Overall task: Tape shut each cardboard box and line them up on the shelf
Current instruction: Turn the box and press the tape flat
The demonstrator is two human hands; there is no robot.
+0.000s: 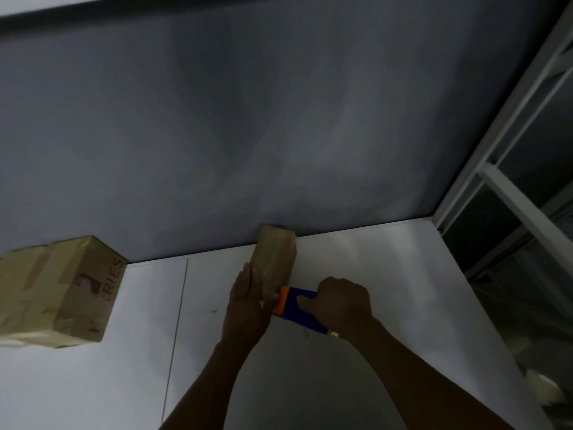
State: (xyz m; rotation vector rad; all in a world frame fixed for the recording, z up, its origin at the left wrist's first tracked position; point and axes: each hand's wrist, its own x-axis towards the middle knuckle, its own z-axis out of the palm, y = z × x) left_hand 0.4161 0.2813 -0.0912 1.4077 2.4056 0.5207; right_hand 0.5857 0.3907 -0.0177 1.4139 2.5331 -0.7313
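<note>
A small narrow cardboard box [274, 257] wrapped in shiny tape lies on the white surface [387, 274], its far end near the grey wall. My left hand [246, 301] lies flat against the box's left side and near end, fingers straight. My right hand [339, 301] grips the blue handle of a tape dispenser [297, 307]; its orange front meets the near end of the box. A larger taped cardboard box [59, 290] with dark red printed letters sits at the far left of the same surface.
A grey wall [248, 135] rises behind the surface. A white metal frame with glass panes [508, 193] stands along the right side. A thin seam [176, 330] runs across the white surface between the two boxes. The scene is dim.
</note>
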